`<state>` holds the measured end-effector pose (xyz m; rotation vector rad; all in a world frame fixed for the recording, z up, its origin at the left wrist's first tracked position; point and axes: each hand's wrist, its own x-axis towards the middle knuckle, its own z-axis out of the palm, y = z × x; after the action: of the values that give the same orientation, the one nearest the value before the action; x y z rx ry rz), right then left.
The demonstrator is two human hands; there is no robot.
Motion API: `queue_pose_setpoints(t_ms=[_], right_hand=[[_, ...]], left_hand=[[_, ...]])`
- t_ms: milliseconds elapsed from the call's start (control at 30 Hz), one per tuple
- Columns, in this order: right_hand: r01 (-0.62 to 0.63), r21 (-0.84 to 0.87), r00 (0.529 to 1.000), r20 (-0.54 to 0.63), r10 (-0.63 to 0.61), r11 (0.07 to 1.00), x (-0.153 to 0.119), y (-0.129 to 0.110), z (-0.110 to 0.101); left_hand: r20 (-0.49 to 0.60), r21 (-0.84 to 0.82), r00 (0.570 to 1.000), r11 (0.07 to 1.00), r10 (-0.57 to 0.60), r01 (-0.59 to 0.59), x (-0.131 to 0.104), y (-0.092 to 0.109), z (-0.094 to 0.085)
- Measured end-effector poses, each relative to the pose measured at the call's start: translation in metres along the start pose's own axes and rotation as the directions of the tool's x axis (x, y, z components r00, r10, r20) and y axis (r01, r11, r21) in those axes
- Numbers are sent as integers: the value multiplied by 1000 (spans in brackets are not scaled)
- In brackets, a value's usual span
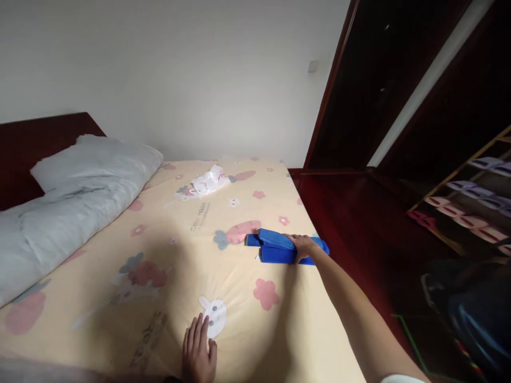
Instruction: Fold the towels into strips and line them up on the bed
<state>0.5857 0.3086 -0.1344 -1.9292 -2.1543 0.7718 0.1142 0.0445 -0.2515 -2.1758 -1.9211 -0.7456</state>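
Observation:
A folded blue cloth item [275, 254] lies near the right edge of the bed, on a cream sheet [223, 276] printed with carrots, flowers and rabbits. Around its right part my right hand [302, 247] is closed, fingers over the top and thumb at the near side. My left hand [199, 348] rests flat at the bottom of the view beside a printed rabbit face, fingers extended and nothing in it. Farther back on the sheet sits a crumpled white plastic bag [209, 180].
A grey quilt [91, 186] is heaped on the left by the dark headboard [48, 139]. Slippers [475, 219] stand on a rack at the right, above dark red flooring [339, 199]. Dark objects lie at the lower right.

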Motion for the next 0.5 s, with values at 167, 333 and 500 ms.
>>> queue_pose_setpoints(t_ms=[167, 333, 500], right_hand=[[-4, 63, 1000, -28, 6, 998, 8, -3, -7], [-35, 202, 996, -77, 51, 979, 0, -9, -9], [-87, 256, 985, -123, 122, 963, -37, -14, -12]], left_hand=[[-12, -13, 1000, 1000, 22, -22, 0, -1, 0], [9, -8, 1000, 1000, 8, -8, -1, 0, 0], [1, 6, 1000, 1000, -7, 7, 1, 3, -2]])
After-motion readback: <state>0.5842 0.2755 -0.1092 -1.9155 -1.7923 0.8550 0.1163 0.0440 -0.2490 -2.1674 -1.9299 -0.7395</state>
